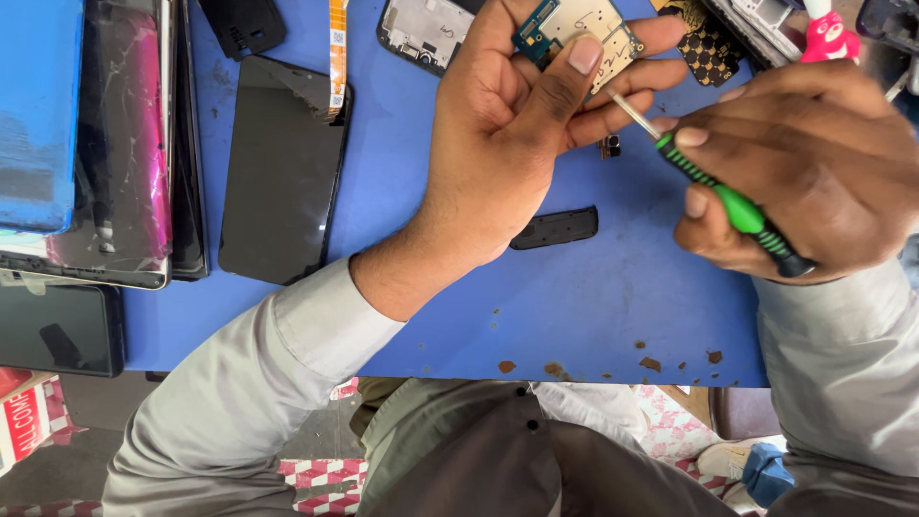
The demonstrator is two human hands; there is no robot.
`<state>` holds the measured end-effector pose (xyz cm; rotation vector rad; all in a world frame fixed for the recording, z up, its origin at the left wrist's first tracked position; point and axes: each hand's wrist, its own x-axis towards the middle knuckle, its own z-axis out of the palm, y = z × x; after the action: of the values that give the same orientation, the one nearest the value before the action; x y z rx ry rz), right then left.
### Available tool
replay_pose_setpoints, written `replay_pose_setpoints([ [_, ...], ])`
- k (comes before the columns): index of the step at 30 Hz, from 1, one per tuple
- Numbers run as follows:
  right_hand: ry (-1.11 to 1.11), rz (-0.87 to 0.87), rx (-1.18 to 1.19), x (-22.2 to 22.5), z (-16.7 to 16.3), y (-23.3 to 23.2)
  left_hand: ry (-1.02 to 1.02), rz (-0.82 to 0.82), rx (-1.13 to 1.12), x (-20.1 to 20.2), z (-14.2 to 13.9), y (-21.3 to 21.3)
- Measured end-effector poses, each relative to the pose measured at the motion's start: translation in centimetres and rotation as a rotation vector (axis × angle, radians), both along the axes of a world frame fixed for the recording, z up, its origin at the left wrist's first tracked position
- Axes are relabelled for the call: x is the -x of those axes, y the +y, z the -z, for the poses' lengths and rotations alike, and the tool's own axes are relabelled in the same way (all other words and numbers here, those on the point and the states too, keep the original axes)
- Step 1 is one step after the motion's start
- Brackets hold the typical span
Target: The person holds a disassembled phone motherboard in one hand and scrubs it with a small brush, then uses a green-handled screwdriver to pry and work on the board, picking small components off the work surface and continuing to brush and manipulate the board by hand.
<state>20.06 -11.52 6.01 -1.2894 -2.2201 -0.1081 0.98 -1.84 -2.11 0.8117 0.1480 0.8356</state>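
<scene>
Blue matting (593, 316) covers the bench under our arms, chipped brown along its near edge, and it serves as a soft bed for the parts spread over it. Along the left side cracked phone screens (124, 144) lie stacked, one with a pink sheen, and a dark phone panel (282, 172) rests flat just beside them, out of the way of our hands. Our left hand (507, 144) is raised above the mat, palm up, fingers curled and thumb pressed down on a small circuit board (574, 29), so the board is steadied at its edges and its face stays open to the tool. Our right hand (814, 172) is closed round a green and black screwdriver (728, 201), fingertips pinching near the shaft for fine control, its thin tip meeting the board's lower edge. A small black plastic strip (555, 228) lies on the mat below the left hand.
</scene>
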Motion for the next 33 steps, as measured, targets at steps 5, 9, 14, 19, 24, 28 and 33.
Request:
replay_pose_setpoints([
  [5, 0.005, 0.019, 0.028, 0.0, -0.05, -0.17, -0.003, 0.002, -0.002, 0.04, -0.09, 0.02],
  [9, 0.011, 0.005, 0.011, -0.06, -0.01, -0.21, 0.005, -0.001, -0.008, 0.02, -0.11, 0.03],
  [14, -0.007, -0.014, -0.001, -0.28, 0.1, -0.04, -0.031, 0.009, 0.022, -0.25, 0.0, -0.15],
  [19, -0.004, 0.011, 0.038, -0.16, -0.11, -0.01, -0.021, 0.007, 0.02, -0.26, 0.15, -0.07],
  [24, 0.019, 0.034, 0.042, 0.34, -0.28, -0.19, -0.02, 0.012, 0.025, -0.22, 0.11, -0.06],
  [28, 0.047, -0.009, 0.008, 0.15, -0.03, 0.09, -0.007, 0.015, 0.016, -0.03, 0.06, -0.08],
  [33, 0.028, -0.009, 0.029, -0.14, 0.09, -0.21, -0.004, 0.013, 0.004, -0.05, 0.04, -0.09],
])
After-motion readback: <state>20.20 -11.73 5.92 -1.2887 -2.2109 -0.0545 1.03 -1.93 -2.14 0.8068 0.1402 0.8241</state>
